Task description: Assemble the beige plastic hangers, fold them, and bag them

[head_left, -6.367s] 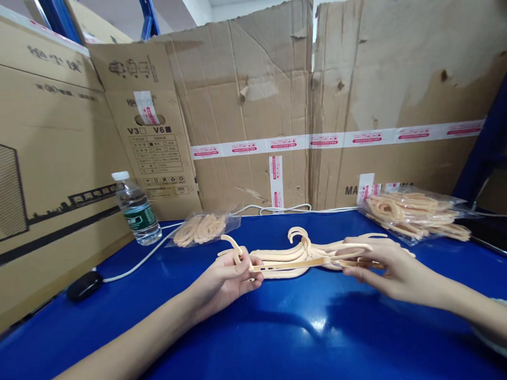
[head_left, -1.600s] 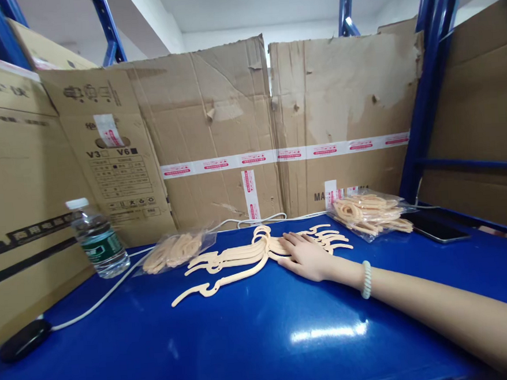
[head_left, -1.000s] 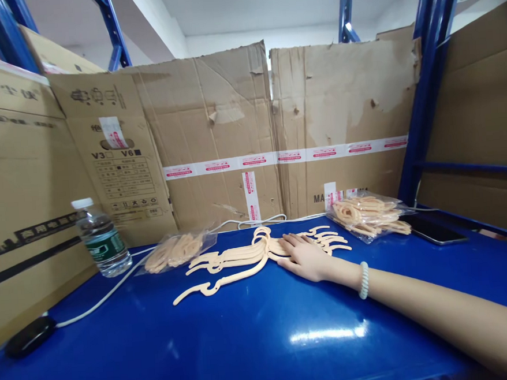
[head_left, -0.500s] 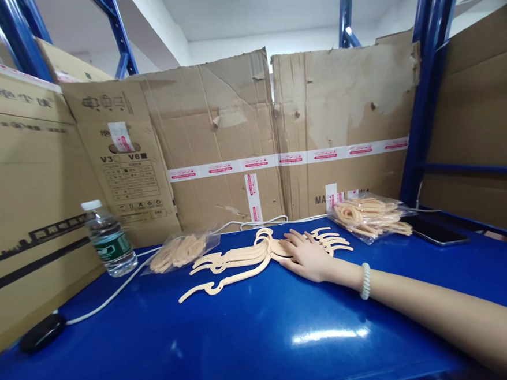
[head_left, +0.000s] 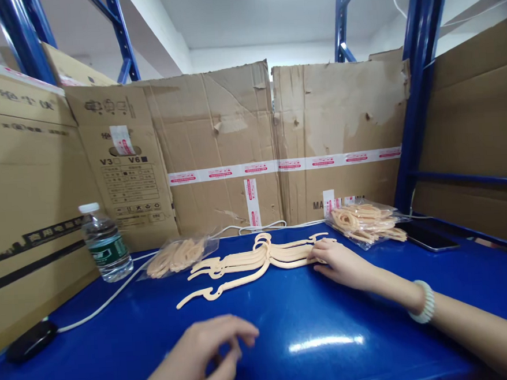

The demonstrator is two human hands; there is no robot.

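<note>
Likely light, stiff hangers (head_left: 250,261); take by ends. Right hand (head_left: 343,263) on end, grip unclear; left hand (head_left: 204,355) empty, half-curled.

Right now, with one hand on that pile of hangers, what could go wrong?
The right hand touches only the right end of the fanned hangers, so a pull may scatter them further; one loose hanger already lies apart. The hooks might also snag the white cable behind them. The left hand, empty above the table, steadies nothing.
</note>
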